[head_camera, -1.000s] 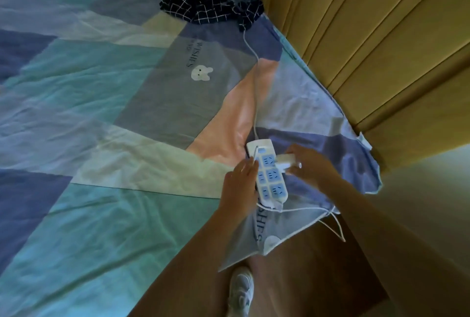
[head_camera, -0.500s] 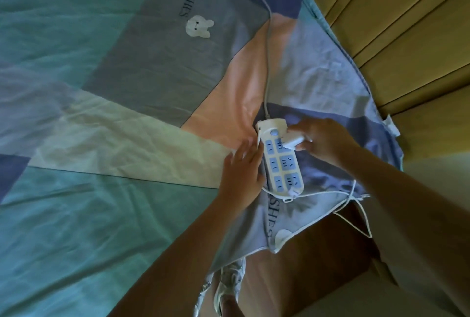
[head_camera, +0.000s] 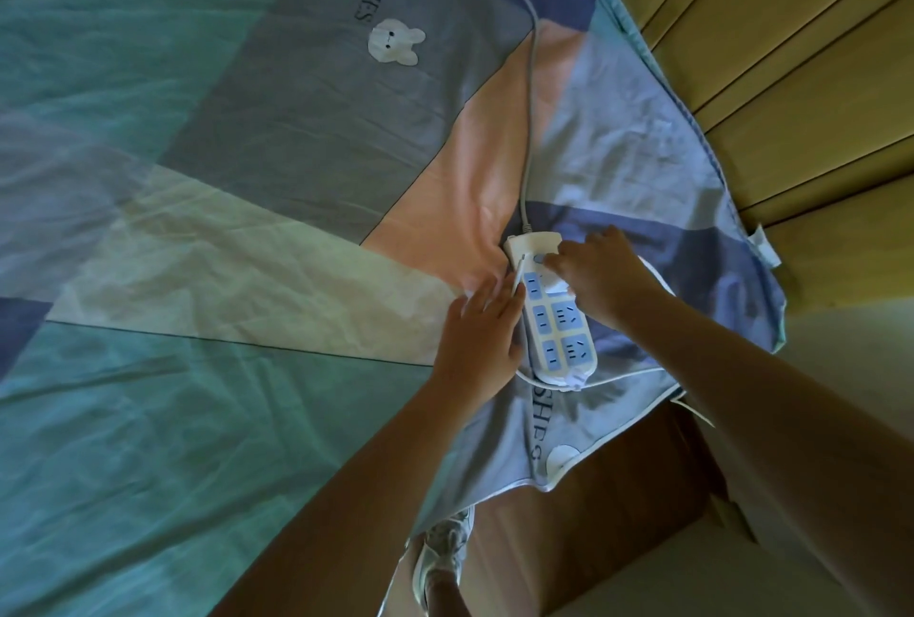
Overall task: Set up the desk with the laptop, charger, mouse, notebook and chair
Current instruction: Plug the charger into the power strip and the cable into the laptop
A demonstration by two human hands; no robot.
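Note:
A white power strip (head_camera: pixel 559 334) with blue sockets lies on the patchwork bed sheet (head_camera: pixel 297 171) near the bed's corner. My right hand (head_camera: pixel 603 275) grips the white charger plug (head_camera: pixel 558 289) at the strip's top socket, its forefinger reaching toward the strip's switch end. Fingers straight, my left hand (head_camera: pixel 479 339) rests against the strip's left side. The charger's thin white cable (head_camera: pixel 623 376) loops round the strip's near end and off the bed edge. No laptop, mouse, notebook or chair is in view.
The strip's grey cord (head_camera: pixel 529 121) runs up the bed toward the top of the view. Yellow wooden panelling (head_camera: pixel 766 47) borders the bed on the right. Below the bed corner are brown floor (head_camera: pixel 618 493) and my white shoe (head_camera: pixel 440 552).
My right hand has brought the plug down onto the strip's top socket and shifted toward the switch end. My left hand has stayed at the strip's side. The view has dropped closer.

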